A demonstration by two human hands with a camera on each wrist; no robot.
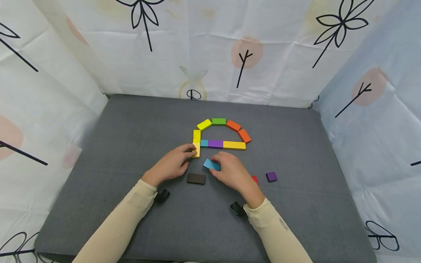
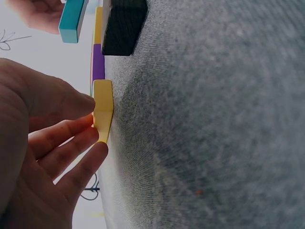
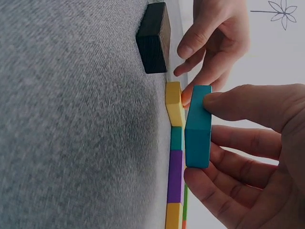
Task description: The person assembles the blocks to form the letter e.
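Observation:
My right hand (image 1: 231, 171) pinches a blue rectangular block (image 3: 198, 129) between thumb and fingers, lifted off the table in the right wrist view. Nearer the left, the straight fingers of my left hand (image 1: 172, 162) touch a yellow block (image 1: 196, 152), while its thumb stands apart. That block joins a ring of coloured blocks: another yellow (image 1: 196, 136), a tilted yellow (image 1: 204, 124), green (image 1: 218, 121), two orange ones (image 1: 233, 125), and a straight row of small blue (image 1: 204, 143), purple (image 1: 215, 144) and long yellow (image 1: 234, 145).
A dark brown block (image 1: 196, 178) lies between the hands, towards the person. Right of the right wrist is a small purple block (image 1: 271, 177); a red block (image 1: 254, 179) shows partly behind that wrist. Patterned white cloth (image 1: 213, 73) hangs behind the grey table (image 1: 158, 120).

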